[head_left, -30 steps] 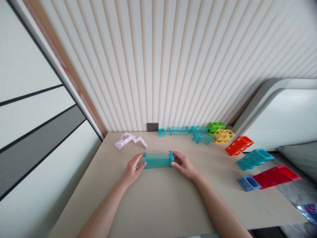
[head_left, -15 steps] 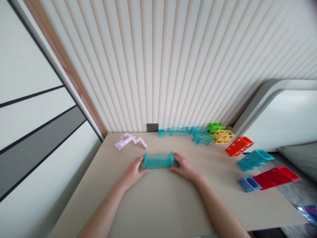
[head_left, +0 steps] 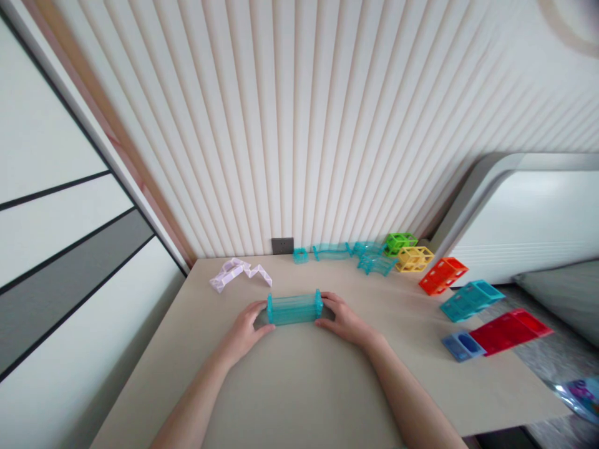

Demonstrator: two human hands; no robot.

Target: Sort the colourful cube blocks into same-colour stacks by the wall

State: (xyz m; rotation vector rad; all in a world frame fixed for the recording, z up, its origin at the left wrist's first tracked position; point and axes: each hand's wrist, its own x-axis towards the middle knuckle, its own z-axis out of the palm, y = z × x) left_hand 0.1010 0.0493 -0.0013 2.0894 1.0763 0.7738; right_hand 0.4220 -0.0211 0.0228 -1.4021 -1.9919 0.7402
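Observation:
A clear teal ribbed track piece (head_left: 294,308) lies crosswise on the beige table (head_left: 299,386), a little beyond its middle. My left hand (head_left: 245,330) grips the piece's left end, fingers curled round it. At the other end my right hand (head_left: 344,320) holds it the same way. Both forearms reach in from the bottom edge.
A pale purple zigzag piece (head_left: 234,273) lies at the back left. Along the wall sit more teal track parts (head_left: 344,252), a green cube frame (head_left: 398,241) and a yellow one (head_left: 413,258). Orange (head_left: 442,275), teal (head_left: 472,300), red (head_left: 510,330) and blue (head_left: 461,345) pieces line the right edge.
The view has shifted slightly, so everything sits a bit lower and to the left. Both hands stay on the ends of the teal piece, with fingers curled a little closer round it.

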